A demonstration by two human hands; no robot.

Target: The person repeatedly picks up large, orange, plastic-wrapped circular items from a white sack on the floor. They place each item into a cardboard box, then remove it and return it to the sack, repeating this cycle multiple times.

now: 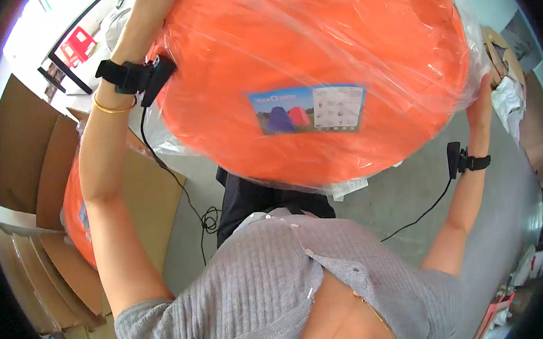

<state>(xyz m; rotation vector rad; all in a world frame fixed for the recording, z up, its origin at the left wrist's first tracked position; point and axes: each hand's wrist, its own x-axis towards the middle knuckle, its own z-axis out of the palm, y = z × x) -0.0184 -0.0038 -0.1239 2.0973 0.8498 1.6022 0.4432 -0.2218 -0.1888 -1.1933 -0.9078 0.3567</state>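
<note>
big round orange folded tent in clear plastic wrap (pixel 315 73) held up overhead, well above the grey concrete floor (pixel 409 192). right hand (pixel 480 104) grips its right rim, fingers curled over the edge. left hand is out of frame at the top, so can't tell its fingers; left forearm (pixel 106 155) wears a black strap and gold bangle. open cardboard box (pixel 43 202) on the left holds another orange disc (pixel 75 212). black cable (pixel 179 187) trails down.

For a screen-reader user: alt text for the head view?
A person lifts a large round orange fabric disc wrapped in clear plastic, left hand and right hand on its edges. An open brown cardboard box with another orange disc stands at the left.
</note>
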